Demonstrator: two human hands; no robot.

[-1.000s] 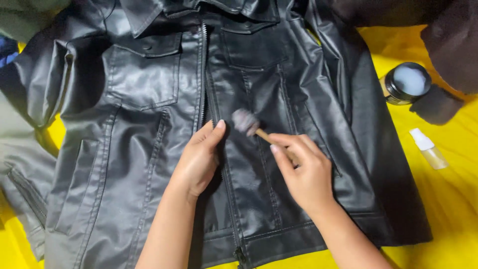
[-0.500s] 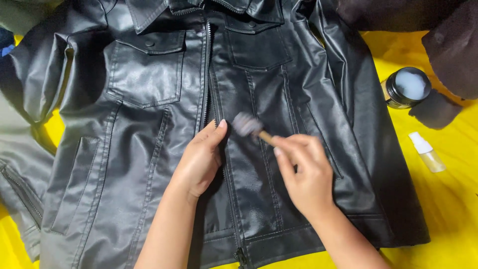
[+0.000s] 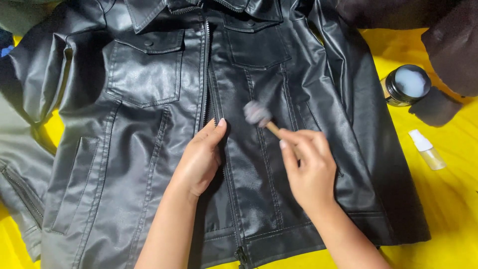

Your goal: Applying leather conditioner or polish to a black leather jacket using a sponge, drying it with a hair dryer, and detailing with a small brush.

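Clearly one black jacket (image 3: 149, 149) lies flat under both hands, with one jar (image 3: 408, 84) and one small bottle (image 3: 426, 149) well apart to the right. Left hand (image 3: 199, 159) is open and flat on the jacket beside the zipper. Right hand (image 3: 311, 169) is closed around one brush (image 3: 259, 115), whose head touches the jacket just above the fingers.

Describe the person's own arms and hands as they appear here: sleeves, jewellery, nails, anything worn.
Both forearms are bare up to the frame edge, with no sleeves showing. The left hand and right hand wear no gloves, and no rings, watch or bracelets show. The fingers end in short nails with a pale, light finish. No markings are visible.
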